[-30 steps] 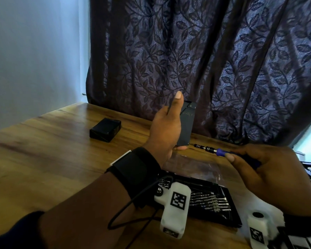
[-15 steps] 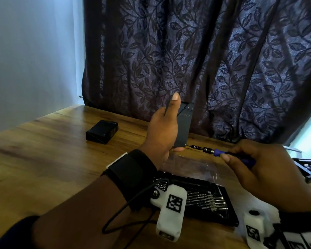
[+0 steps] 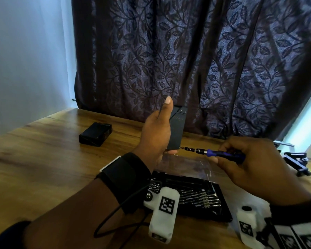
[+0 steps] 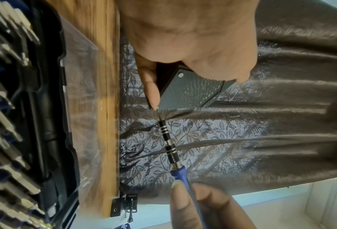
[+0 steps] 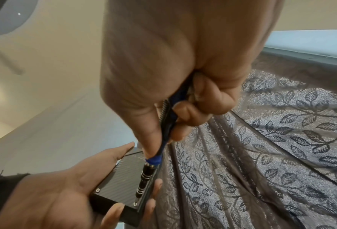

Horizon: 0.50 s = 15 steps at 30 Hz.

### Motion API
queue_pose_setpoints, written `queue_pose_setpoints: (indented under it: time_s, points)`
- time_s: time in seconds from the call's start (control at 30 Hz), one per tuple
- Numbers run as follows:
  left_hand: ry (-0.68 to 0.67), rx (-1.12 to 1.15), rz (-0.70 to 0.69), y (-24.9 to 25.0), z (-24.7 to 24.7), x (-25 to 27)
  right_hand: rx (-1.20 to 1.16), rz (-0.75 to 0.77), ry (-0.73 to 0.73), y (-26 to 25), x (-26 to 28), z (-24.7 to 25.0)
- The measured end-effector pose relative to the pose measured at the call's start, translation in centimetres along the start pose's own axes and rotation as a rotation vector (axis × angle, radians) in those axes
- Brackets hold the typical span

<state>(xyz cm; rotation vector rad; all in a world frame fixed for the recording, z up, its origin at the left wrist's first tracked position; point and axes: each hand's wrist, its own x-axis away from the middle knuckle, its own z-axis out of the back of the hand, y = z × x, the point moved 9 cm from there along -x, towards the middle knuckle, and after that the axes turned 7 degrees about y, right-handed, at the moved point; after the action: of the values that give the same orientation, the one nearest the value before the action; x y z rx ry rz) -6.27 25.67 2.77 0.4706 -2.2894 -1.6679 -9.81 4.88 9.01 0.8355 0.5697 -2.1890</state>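
Hard to make out most of the dark slim device (image 3: 177, 130) from the head view: covered by the left hand (image 3: 156, 133), gripping it upright, thumb along its edge. Rear of the blue-handled screwdriver (image 3: 221, 154) buried in the right hand (image 3: 255, 164), fingers curled round the handle. Flat grey-black slab with ribbed face and small corner screws, between both hands, screwdriver tip at the lower corner screw nearest the right hand.
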Motion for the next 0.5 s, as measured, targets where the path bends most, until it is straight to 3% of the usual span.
queue_pose_setpoints:
  time_s: [0.3, 0.5]
  points:
    - [0.002, 0.013, 0.002, -0.17, -0.21, 0.12, 0.098, 0.008, 0.015, 0.26, -0.02, 0.12]
    - [0.009, -0.001, -0.002, -0.05, -0.14, 0.42, -0.016, -0.047, -0.031, 0.80, 0.12, -0.11]
